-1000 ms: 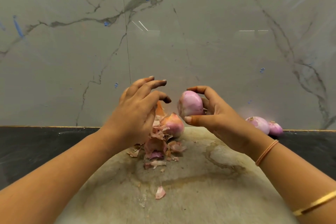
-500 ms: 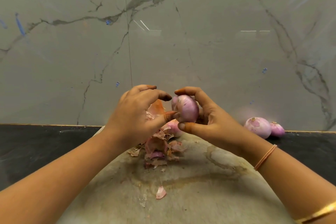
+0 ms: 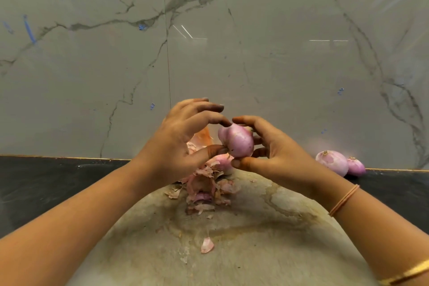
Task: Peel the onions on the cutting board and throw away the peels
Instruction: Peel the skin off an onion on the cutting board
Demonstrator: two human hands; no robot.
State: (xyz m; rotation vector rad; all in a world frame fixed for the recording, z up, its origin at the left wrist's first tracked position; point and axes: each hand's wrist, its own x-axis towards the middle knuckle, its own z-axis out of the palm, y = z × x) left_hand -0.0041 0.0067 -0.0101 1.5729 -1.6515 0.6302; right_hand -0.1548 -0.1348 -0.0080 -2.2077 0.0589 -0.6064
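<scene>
An onion [image 3: 239,140] is held up in the R grip [image 3: 276,155]: thumb under it, index curled over the top, other fingers tucked behind. It is pinched from the other side by the L grip [image 3: 178,144], w/ thumb tip pressed on its lower left & index tip set at its top. The L grip's other fingers are raised & loosely bent, off the onion. The onion is pale purple & glossy, w/ a small lobe at upper left. It is held in the air above the far edge of the board [image 3: 255,251], over a peel pile [image 3: 204,183]. A 2nd onion [image 3: 224,161] is seen in the pile, partly hidden by the L thumb. One loose peel [image 3: 207,245] is found nearer, alone on the stained board, well apart from the pile. The board is laid on a dark surface [image 3: 58,181]. At far R, 2 more onions [image 3: 332,162] are set on the surface, touching each other, by the marble wall [image 3: 255,53]. A thin band [image 3: 343,199] & a gold bangle [image 3: 408,274] are worn on the R arm.
</scene>
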